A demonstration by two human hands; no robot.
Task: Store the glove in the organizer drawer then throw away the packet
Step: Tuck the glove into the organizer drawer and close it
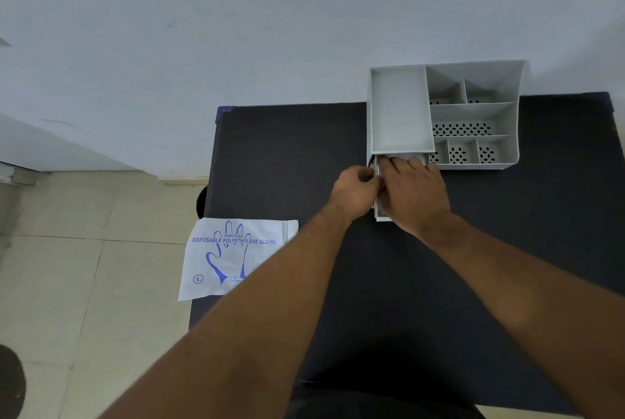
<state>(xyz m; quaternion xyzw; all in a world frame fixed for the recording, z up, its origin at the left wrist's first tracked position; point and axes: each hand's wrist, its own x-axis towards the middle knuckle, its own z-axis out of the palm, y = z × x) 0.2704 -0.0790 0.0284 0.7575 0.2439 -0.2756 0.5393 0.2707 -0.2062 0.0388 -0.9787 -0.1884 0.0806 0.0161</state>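
A grey organizer (399,110) with several compartments stands at the table's far side. Its drawer (380,215) is pulled out toward me under the left compartment. My right hand (414,192) lies flat over the drawer, pressing a pale, translucent glove (402,157) that shows just past the fingertips. My left hand (355,192) grips the drawer's left edge. The white glove packet (230,256), printed with a blue hand, lies on the table's left edge and overhangs it.
The black table (507,249) stands against a pale wall. A dark round bin rim (202,203) peeks out beside the table's left edge, above the tiled floor (84,266). A dark object (10,381) sits at the bottom left.
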